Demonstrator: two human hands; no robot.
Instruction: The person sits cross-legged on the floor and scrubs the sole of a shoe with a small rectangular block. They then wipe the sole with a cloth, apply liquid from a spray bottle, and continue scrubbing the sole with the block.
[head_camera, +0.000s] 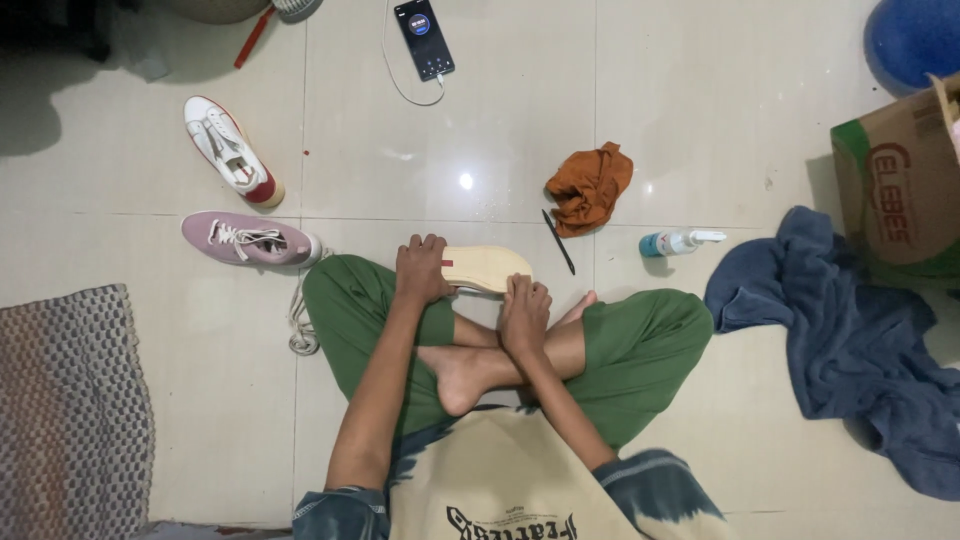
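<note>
- Head view: a sneaker with its pale sole turned up is held over the crossed legs in green trousers, just beyond the bare feet.
- The left hand is clenched around the sneaker's left end; the right hand is closed on its near right edge.
- On the tiled floor, a pink sneaker and a white sneaker lie to the far left.
- An orange cloth, a dark thin tool and a spray bottle lie to the right, with a blue towel beyond them.
- A phone lies far off.
</note>
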